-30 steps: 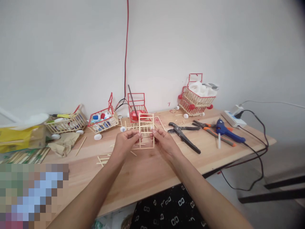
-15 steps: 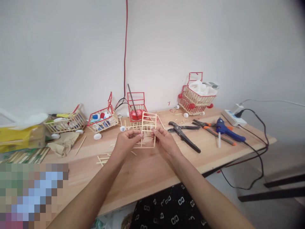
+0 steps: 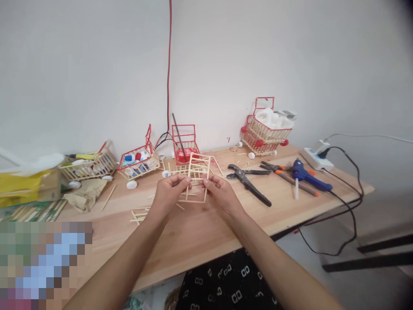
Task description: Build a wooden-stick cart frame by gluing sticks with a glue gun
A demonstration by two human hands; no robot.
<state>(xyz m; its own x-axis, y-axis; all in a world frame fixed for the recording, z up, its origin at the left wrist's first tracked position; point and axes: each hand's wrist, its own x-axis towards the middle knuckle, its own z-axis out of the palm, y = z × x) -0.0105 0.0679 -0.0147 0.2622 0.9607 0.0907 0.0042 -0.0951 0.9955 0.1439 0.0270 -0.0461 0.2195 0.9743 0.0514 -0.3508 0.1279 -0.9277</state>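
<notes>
Both hands hold up a small frame of thin wooden sticks (image 3: 197,202) above the table. My left hand (image 3: 171,190) pinches its left upright between thumb and fingers. Across from it, my right hand (image 3: 222,193) grips the right upright the same way. The frame has several crossbars near its top and one along its bottom. Just behind it stands a small stick-built cart with a red handle (image 3: 183,125) and a red container (image 3: 186,155) holding a dark rod. Loose sticks (image 3: 139,215) lie on the table left of my hands.
Black-handled cutters (image 3: 250,185), orange-handled pliers (image 3: 298,185) and a blue glue gun (image 3: 311,178) lie right, near a power strip (image 3: 318,159) with cables. More stick carts (image 3: 266,135) line the wall. Crumpled brown paper (image 3: 85,193) and bundled sticks (image 3: 35,211) sit left.
The stick frame has shifted slightly left and tilted, its top now leaning to the right. Both hands still hold it, and my right thumb has moved a little left and down.
</notes>
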